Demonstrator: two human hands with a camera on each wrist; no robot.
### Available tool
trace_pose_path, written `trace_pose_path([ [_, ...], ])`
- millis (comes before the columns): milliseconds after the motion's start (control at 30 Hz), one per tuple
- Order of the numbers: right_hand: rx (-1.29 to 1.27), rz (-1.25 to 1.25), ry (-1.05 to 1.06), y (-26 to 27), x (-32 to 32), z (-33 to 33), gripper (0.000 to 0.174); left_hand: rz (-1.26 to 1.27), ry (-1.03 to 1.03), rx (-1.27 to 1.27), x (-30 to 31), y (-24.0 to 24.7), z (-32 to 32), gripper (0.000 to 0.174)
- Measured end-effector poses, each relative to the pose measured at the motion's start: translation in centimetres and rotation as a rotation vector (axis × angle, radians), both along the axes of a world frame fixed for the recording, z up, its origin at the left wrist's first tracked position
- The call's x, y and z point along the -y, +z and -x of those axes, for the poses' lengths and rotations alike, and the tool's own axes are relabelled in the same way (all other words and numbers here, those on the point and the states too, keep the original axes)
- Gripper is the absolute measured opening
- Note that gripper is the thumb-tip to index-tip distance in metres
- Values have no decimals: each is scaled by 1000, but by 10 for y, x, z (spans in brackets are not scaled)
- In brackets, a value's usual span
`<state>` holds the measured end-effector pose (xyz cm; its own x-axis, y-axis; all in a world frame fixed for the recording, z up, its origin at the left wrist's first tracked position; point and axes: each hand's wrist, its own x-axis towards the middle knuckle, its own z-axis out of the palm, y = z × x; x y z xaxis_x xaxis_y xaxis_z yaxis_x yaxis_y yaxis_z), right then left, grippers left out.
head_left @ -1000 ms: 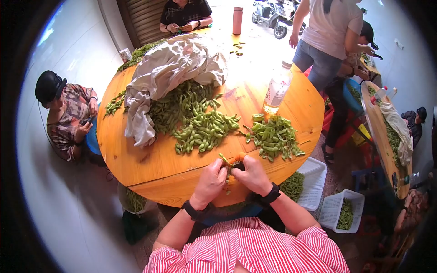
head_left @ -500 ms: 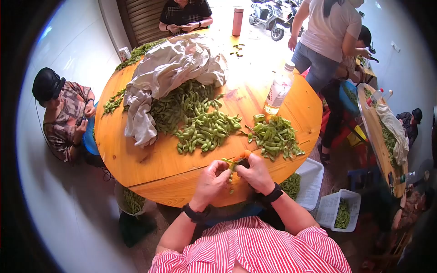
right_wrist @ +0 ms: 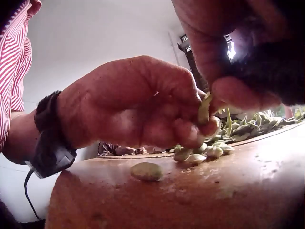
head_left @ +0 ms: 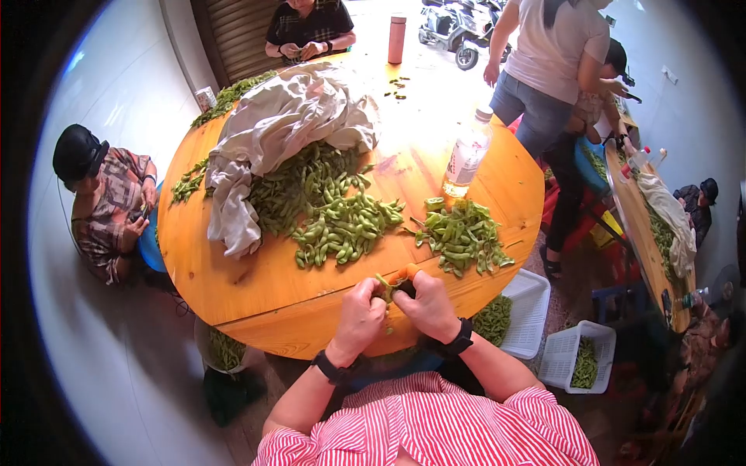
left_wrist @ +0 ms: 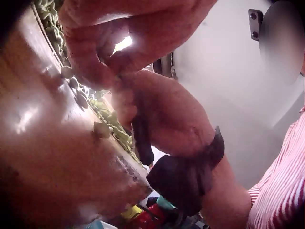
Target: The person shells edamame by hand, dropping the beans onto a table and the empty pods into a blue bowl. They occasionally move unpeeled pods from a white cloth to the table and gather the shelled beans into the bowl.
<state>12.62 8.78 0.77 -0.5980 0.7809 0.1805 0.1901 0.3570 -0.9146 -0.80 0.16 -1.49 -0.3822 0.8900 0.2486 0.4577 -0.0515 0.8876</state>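
Over the near edge of the wooden table [head_left: 256,314], my left hand [head_left: 359,317] pinches a green pod [right_wrist: 204,109] between curled fingers. My right hand [head_left: 429,307] meets it from the other side, thumb and fingers curled on the same pod; an orange covering shows on a finger and something dark lies in its grip, unclear what. Beyond the hands lie a heap of pods [head_left: 346,227] and, to the right, a smaller pile of pods [head_left: 464,239]. In the right wrist view a single pod [right_wrist: 147,171] rests on the tabletop below my left hand.
A crumpled white cloth [head_left: 284,124] covers part of the heap. A bottle [head_left: 466,159] stands behind the right pile, a pink flask [head_left: 396,40] at the far edge. White baskets [head_left: 530,314] with pods sit on the floor at right. Several people are around.
The hands drew slightly apart, then came close together again around the pod. The head view has shifted a little. At the right, the seated person's arm now reaches toward the other table.
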Motion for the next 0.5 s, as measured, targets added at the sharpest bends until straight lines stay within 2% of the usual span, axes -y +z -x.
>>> trace_pose_path([
  [33, 8, -50, -15, 1, -2, -1, 18, -2, -4, 0, 0, 0, 1, 11],
  [100, 15, -99, -35, -1, -8, -3, 16, 182, -52, 567, 2, 2, 3, 15],
  [133, 91, -163, -47, -5, -16, -6, 15, 183, -55, 566, 2, 0, 4, 15],
  [200, 166, -227, -58, -9, -33, -12, 15, 72, -26, 188, 1, -3, 5, 20],
  [233, 173, -309, -86, -9, -44, -15, 14, 70, -25, 189, 1, 0, 5, 20],
  [300, 204, -449, -150, -1, -63, -19, 11, 4, -47, -184, 2, 13, 5, 21],
  [333, 284, -447, -152, 14, -68, -22, 10, 2, -46, -185, 3, 17, 4, 21],
  [400, 408, -598, -194, 20, -84, -28, 7, -89, -69, -369, 3, 22, 2, 19],
  [500, 536, -734, -229, 28, -96, -27, 6, -68, -143, -355, 3, 22, 4, 17],
])
